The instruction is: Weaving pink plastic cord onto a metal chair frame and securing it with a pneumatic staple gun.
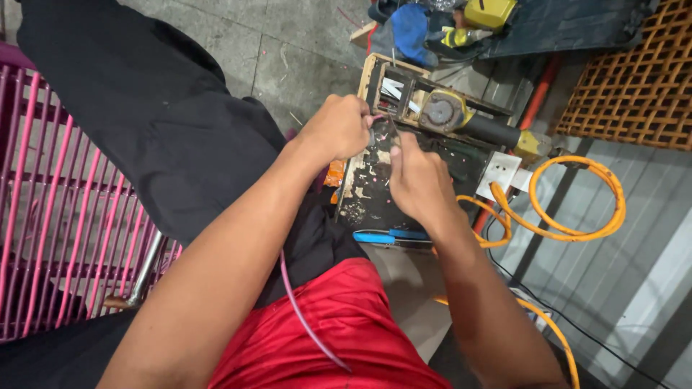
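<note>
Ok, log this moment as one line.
left hand: pinching pink cord | right hand: at cord end, grip unclear | below: workboard | nearby: blue pliers, orange cable

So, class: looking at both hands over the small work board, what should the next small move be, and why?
Probably draw the pink cord taut with the left hand. It trails slack from that hand down over the red shorts, while the right hand pinches close beside it above the dark work board, so the meeting point looks loose.

hands point(382, 155) crowded by mounted grinder point(461, 119) ahead, orange cable loops point(577, 202) right, pink rack point(65, 216) left, bare floor point(288, 50) beyond
</note>
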